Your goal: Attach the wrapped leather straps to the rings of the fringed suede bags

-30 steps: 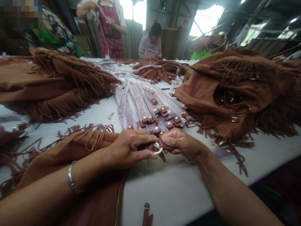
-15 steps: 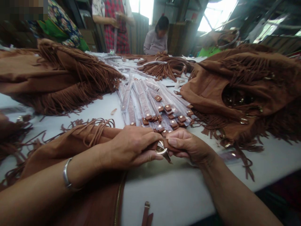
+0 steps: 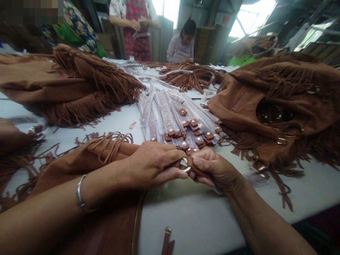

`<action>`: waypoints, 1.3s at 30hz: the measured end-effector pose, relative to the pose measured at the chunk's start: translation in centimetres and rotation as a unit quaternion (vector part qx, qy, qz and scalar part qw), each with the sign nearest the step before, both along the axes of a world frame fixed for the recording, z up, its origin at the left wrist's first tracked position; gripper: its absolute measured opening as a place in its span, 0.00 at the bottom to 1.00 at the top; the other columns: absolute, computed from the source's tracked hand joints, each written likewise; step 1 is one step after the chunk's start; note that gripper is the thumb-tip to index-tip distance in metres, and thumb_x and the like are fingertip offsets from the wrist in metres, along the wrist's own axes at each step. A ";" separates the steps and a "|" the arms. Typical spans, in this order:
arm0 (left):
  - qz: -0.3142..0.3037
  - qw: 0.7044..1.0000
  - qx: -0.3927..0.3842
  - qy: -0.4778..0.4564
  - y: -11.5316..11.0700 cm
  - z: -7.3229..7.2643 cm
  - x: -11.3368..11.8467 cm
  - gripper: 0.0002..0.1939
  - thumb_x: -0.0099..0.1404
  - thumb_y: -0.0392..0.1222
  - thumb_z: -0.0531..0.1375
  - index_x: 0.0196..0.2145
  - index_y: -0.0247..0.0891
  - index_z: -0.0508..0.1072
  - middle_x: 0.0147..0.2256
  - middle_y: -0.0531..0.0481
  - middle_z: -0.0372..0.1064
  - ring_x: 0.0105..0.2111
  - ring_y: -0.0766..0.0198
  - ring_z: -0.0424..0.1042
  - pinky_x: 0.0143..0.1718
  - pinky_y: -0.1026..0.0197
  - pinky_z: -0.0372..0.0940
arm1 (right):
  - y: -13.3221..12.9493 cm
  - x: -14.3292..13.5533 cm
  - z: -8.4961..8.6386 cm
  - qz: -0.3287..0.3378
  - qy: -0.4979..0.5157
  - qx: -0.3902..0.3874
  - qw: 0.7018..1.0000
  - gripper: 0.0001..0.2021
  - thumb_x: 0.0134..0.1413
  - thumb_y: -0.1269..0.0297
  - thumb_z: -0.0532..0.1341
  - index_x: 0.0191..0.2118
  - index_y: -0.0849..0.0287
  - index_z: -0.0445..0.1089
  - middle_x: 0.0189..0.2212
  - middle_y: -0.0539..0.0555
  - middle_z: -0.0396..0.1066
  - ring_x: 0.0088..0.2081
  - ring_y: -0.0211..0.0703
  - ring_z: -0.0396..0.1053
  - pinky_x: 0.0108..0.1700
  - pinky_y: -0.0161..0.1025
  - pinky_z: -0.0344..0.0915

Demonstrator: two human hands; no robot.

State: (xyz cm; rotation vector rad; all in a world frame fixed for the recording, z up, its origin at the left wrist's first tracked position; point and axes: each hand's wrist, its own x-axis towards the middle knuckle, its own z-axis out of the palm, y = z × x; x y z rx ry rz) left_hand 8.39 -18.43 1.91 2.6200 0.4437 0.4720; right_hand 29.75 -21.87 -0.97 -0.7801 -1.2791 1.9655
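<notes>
My left hand point(image 3: 152, 165), with a silver bangle on its wrist, pinches a metal ring point(image 3: 185, 165) between thumb and fingers. Right beside it, my right hand point(image 3: 212, 166) grips a brown leather strap point(image 3: 196, 168) that passes at the ring. The strap's far part is hidden in the palm. Under my left forearm lies a brown bag point(image 3: 106, 219) with a brass zipper and fringe. Just beyond both hands, several plastic-wrapped straps point(image 3: 164, 109) with brown snap tabs are heaped.
Fringed brown bags stand left point(image 3: 87, 88) and right point(image 3: 239, 102) on the white table point(image 3: 196, 219). A small strap piece point(image 3: 166, 241) lies at the near edge. Brown fringe strips point(image 3: 191, 76) lie farther back, with several people beyond.
The view has shifted slightly, moving the scene a little to the right. The strap end that hung below the ring now lies toward my right palm. Both hands keep their hold.
</notes>
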 end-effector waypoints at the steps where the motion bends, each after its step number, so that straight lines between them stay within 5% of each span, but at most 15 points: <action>1: -0.004 1.000 0.012 0.009 0.0 0.0 0.0 0.15 0.67 0.51 0.49 0.40 0.36 0.66 0.32 0.50 0.65 0.30 0.67 0.65 0.31 0.67 0.56 | 0.0 0.0 0.1 0.004 -0.006 0.001 1.000 0.17 0.52 0.57 0.60 0.23 0.68 0.68 0.12 0.46 0.58 0.10 0.26 0.48 0.11 0.26 0.39; 7: -0.009 0.989 0.121 0.086 -0.1 0.1 0.4 0.21 0.67 0.57 0.44 0.36 0.36 0.63 0.31 0.49 0.65 0.28 0.63 0.64 0.28 0.62 0.56 | 0.0 0.1 0.3 0.026 -0.020 0.017 0.999 0.17 0.51 0.57 0.61 0.22 0.68 0.67 0.11 0.45 0.55 0.11 0.26 0.46 0.11 0.27 0.37; 21: 0.020 0.989 0.090 0.114 -1.3 -0.6 0.9 0.17 0.68 0.53 0.42 0.33 0.37 0.59 0.29 0.50 0.61 0.26 0.62 0.60 0.26 0.60 0.56 | 0.8 0.6 -0.8 0.054 0.015 -0.012 0.998 0.16 0.50 0.59 0.62 0.21 0.68 0.65 0.14 0.47 0.58 0.11 0.24 0.46 0.11 0.25 0.36; 27: -0.036 0.988 0.060 0.140 -1.4 -0.1 1.1 0.17 0.69 0.51 0.40 0.34 0.37 0.59 0.30 0.49 0.64 0.26 0.62 0.62 0.25 0.61 0.56 | 0.2 1.0 0.2 0.124 -0.011 -0.039 0.991 0.15 0.51 0.60 0.61 0.25 0.71 0.69 0.13 0.46 0.58 0.11 0.24 0.47 0.11 0.25 0.38; 39: 0.022 0.990 0.072 0.116 -0.1 -0.8 0.2 0.18 0.68 0.53 0.41 0.34 0.37 0.60 0.30 0.51 0.64 0.26 0.63 0.64 0.24 0.63 0.53 | -0.6 -0.1 0.4 0.027 -0.049 0.020 0.998 0.16 0.55 0.57 0.58 0.26 0.68 0.67 0.15 0.50 0.64 0.13 0.28 0.57 0.14 0.24 0.50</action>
